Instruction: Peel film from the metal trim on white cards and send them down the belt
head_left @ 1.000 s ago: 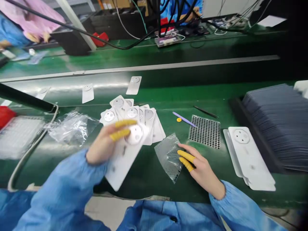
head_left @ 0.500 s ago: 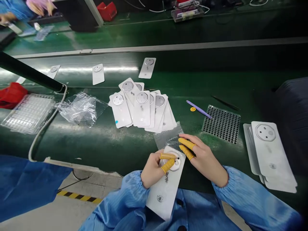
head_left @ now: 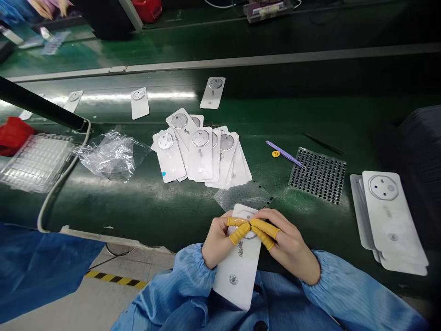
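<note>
A white rectangular panel [head_left: 237,271] with an octagonal outline, dark lettering and a round emblem lies tilted under my hands, its lower end over my lap. My left hand [head_left: 222,239] is over its upper part, yellow-cotted thumb and finger pinched together. My right hand [head_left: 284,236], also in yellow finger cots, meets those fingertips over the octagon in a pinch. A tiny dark speck shows between the tips; what each hand grips is mostly hidden. Just beyond the panel lies a clear sheet [head_left: 241,195] with small black dots along its right edge.
Several white panels [head_left: 201,158] lie heaped ahead, with a stack of panels [head_left: 389,216] at right. Purple tweezers [head_left: 284,154] touch a black-dotted sheet [head_left: 319,177] beside a yellow ring [head_left: 275,154]. Crumpled clear plastic [head_left: 112,156] and clear trays [head_left: 36,161] are at left.
My right hand has moved left and down from the clear sheet to my left fingertips, and its fingers have closed. The clear sheet now lies released, flatter on the table.
</note>
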Motion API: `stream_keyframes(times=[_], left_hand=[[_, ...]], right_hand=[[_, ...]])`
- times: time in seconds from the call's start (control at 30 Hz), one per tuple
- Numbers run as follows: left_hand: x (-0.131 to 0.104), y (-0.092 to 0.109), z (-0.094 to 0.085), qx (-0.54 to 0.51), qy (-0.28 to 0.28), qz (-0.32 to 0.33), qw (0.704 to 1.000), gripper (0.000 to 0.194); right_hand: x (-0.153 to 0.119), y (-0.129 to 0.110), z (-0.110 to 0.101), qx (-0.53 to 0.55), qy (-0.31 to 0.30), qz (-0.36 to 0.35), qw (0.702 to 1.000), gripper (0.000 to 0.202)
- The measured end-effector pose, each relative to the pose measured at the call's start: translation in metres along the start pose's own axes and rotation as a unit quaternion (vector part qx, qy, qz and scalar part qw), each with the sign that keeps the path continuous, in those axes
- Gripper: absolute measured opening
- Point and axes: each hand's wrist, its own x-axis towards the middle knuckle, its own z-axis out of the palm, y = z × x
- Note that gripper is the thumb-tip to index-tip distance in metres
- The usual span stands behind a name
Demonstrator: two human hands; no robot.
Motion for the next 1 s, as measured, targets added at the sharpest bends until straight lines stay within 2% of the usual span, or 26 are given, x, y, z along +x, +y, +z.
stream_keyframes(times=[0.13, 0.3, 0.4, 0.47, 0.53, 0.6, 0.7, 0.77, 0.87, 0.93, 1.0], left_hand=[[0.0, 0.001, 0.001, 0.075, 0.017, 0.058, 0.995, 0.017], [0.001, 0.009, 0.002, 0.162, 0.009, 0.104, 0.981, 0.018], [0.001, 0.012, 0.002, 0.193, 0.001, 0.111, 0.975, 0.019], [0.003, 0.01, 0.002, 0.204, -0.017, 0.094, 0.974, 0.019], [0.007, 0.007, 0.0, 0.189, -0.033, 0.059, 0.98, 0.02], [0.01, 0.006, -0.008, 0.16, -0.037, 0.027, 0.986, 0.021], [0.004, 0.012, -0.03, 0.145, -0.036, -0.024, 0.989, 0.025], [-0.011, 0.022, -0.05, 0.129, -0.01, -0.071, 0.989, 0.037], [-0.044, 0.042, -0.066, 0.058, 0.105, -0.086, 0.989, 0.072], [-0.06, 0.052, -0.06, 0.013, 0.184, -0.051, 0.981, 0.102], [-0.063, 0.056, -0.044, -0.013, 0.219, -0.022, 0.975, 0.119]], right_hand=[[0.001, 0.003, 0.002, 0.01, 0.015, 0.004, 1.0, 0.038], [0.0, 0.007, 0.007, -0.005, 0.019, -0.016, 1.0, 0.035], [0.002, 0.006, 0.007, -0.019, 0.036, 0.024, 0.999, 0.025], [0.007, 0.005, 0.004, -0.036, 0.052, 0.048, 0.997, 0.02], [0.012, 0.006, -0.001, -0.07, 0.043, 0.029, 0.996, 0.021], [0.016, 0.011, -0.005, -0.112, 0.001, -0.018, 0.994, 0.026], [0.016, 0.023, -0.008, -0.156, -0.056, -0.053, 0.985, 0.027], [0.013, 0.031, -0.009, -0.154, -0.061, -0.051, 0.985, 0.025], [0.013, 0.037, -0.01, -0.108, -0.045, -0.021, 0.993, 0.026], [0.018, 0.032, -0.013, -0.089, -0.009, 0.007, 0.996, 0.025], [0.025, 0.017, -0.019, -0.107, 0.051, 0.021, 0.993, 0.02]])
